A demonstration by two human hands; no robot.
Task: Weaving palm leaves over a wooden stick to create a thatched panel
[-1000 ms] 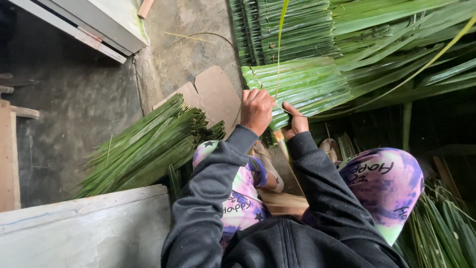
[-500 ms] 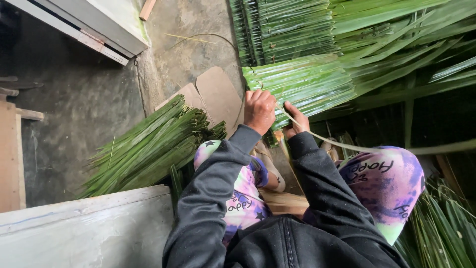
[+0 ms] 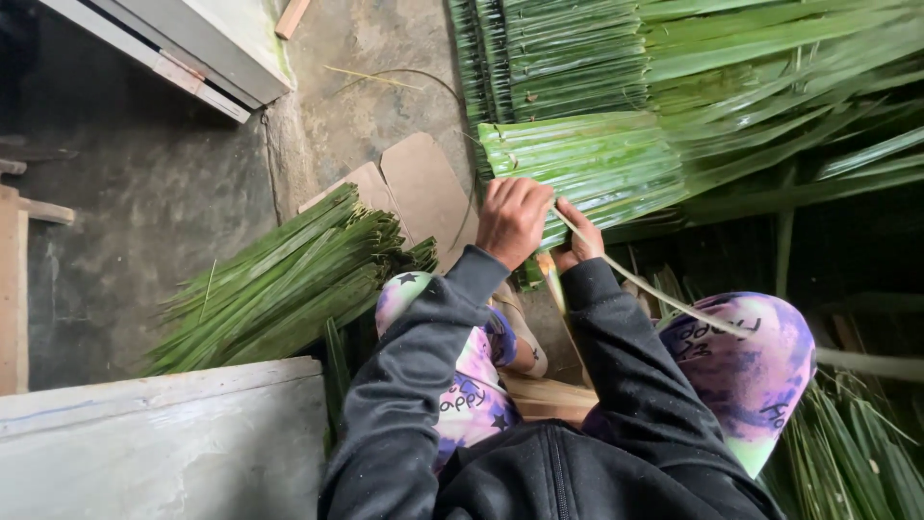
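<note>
Grey concrete floor (image 3: 144,212) lies under us as our left hand (image 3: 513,220) presses, fingers curled together, on the near edge of the flat panel of green palm leaves (image 3: 587,164), while our right hand (image 3: 577,241) just beside it pinches a pale leaf strip (image 3: 674,303) that runs back over our right knee. Further left, a loose bundle of green leaves (image 3: 279,284) rests on the floor beside a piece of brown cardboard (image 3: 419,193), and more leaf panels (image 3: 577,48) lie stacked beyond.
</note>
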